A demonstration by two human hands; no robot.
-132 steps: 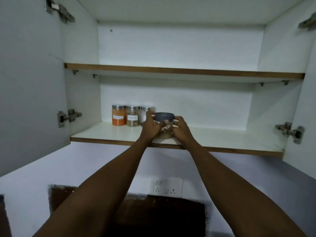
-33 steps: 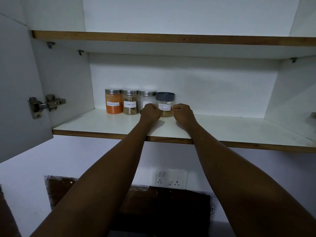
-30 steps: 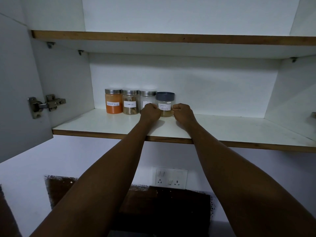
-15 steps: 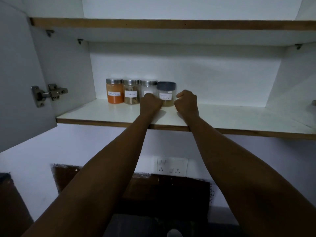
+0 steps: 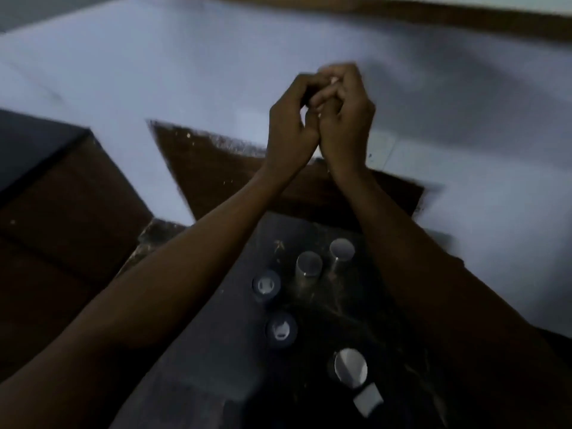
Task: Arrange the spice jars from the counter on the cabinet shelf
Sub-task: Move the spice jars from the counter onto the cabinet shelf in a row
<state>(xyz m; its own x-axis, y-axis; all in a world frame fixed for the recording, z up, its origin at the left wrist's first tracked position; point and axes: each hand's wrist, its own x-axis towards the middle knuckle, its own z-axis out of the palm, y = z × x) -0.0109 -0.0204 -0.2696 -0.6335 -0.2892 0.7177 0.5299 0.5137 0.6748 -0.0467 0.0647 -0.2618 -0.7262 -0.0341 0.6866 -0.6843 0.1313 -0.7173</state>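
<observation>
Several spice jars stand on the dark counter (image 5: 216, 351) below my arms. Two with silver lids (image 5: 341, 249) (image 5: 308, 264) are furthest back, two with dark lids (image 5: 266, 285) (image 5: 281, 329) stand to their left, and one silver-lidded jar (image 5: 350, 368) is nearest. My left hand (image 5: 291, 125) and my right hand (image 5: 343, 119) are raised in front of the wall, pressed against each other with fingers curled, and I see nothing held in them. The brown front edge of the cabinet shelf (image 5: 433, 13) runs along the top; the jars on it are out of view.
A small pale object (image 5: 368, 399) lies beside the nearest jar. A dark flat-topped block (image 5: 34, 144) sits at the left above a brown surface. The white wall (image 5: 185, 72) and a brown patch (image 5: 210, 168) are behind my hands. The picture is blurred.
My view has swung down from the shelf to the counter. Both hands have left the blue-lidded jar on the shelf and come together, lower, in front of the wall.
</observation>
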